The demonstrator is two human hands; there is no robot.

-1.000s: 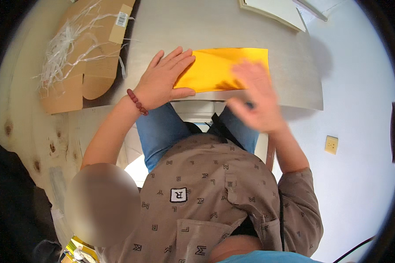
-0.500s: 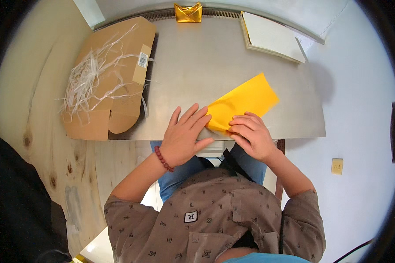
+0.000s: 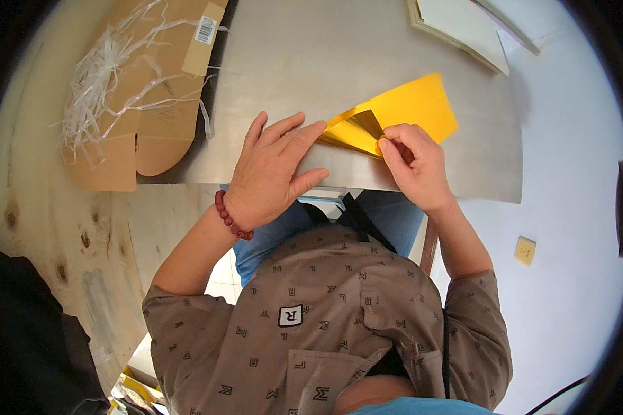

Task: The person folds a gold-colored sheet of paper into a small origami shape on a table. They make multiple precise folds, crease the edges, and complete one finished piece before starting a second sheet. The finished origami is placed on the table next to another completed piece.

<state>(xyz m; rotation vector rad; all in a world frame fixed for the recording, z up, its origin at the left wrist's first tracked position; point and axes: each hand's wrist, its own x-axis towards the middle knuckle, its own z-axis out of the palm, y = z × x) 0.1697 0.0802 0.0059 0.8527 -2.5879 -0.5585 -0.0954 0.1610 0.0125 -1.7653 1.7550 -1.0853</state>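
Note:
A sheet of yellow paper [image 3: 426,104] with a shiny gold face lies slantwise near the front edge of the metal table. One near part of it is folded over, showing the gold side. My right hand [image 3: 419,162] pinches the folded flap between thumb and fingers. At the sheet's left end, my left hand [image 3: 270,166] lies flat with fingers stretched out, its index fingertip touching the paper's corner. A dark red bead bracelet circles my left wrist.
On the left, a brown cardboard box [image 3: 176,124] carries a tangle of clear plastic strips [image 3: 93,83]. A stack of white sheets [image 3: 457,28] lies at the far right of the grey metal table [image 3: 291,69]. A wall with a socket [image 3: 525,250] rises on the right.
The near part of the sheet has been turned up, so its gold face now shows. My right fingers have closed on the flap. The view has shifted, and the gold folded piece has left the frame.

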